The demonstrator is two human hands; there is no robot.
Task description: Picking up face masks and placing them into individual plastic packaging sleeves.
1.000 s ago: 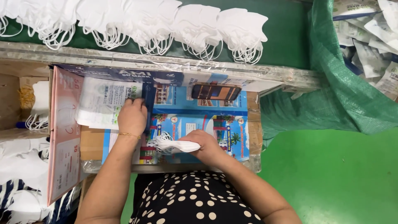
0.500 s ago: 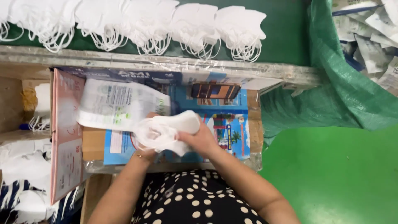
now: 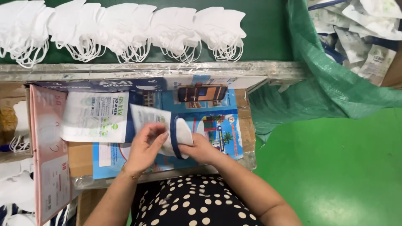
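White folded face mask (image 3: 183,130) sits at frame centre, half inside a printed white plastic pouch with a dark blue edge (image 3: 153,121). There is only the head view. The right hand (image 3: 201,148) grips the mask's outer end from 4 o'clock, fingers closed on it; the grip looks set to push it sideways toward 9 o'clock. The left hand (image 3: 146,146) comes in from 7 o'clock, fingers curled and pinching the pouch mouth, probably to keep it spread so the mask slides in w/o snagging. Both are held just above the blue printed cardboard sheet (image 3: 217,125) that serves as a lap-level work top, close to the body, so reach is short.

Counts: 1 mask in hand, 1 pouch in hand. 1 stack of flat empty pouches (image 3: 96,117) lies at 9 o'clock of the hands, w/in easy reach of the left; sheet count can't be told. 1 dark phone (image 3: 202,93) lies at 12 o'clock on the cardboard. A row of white mask bundles with ear loops (image 3: 125,31) lies along the green belt at the top, approx. 5 bundles in view. 1 green woven sack (image 3: 331,83) at 2 o'clock holds filled pouches, too many and too jumbled to count. 1 pink carton flap (image 3: 48,150) stands at 8 o'clock.
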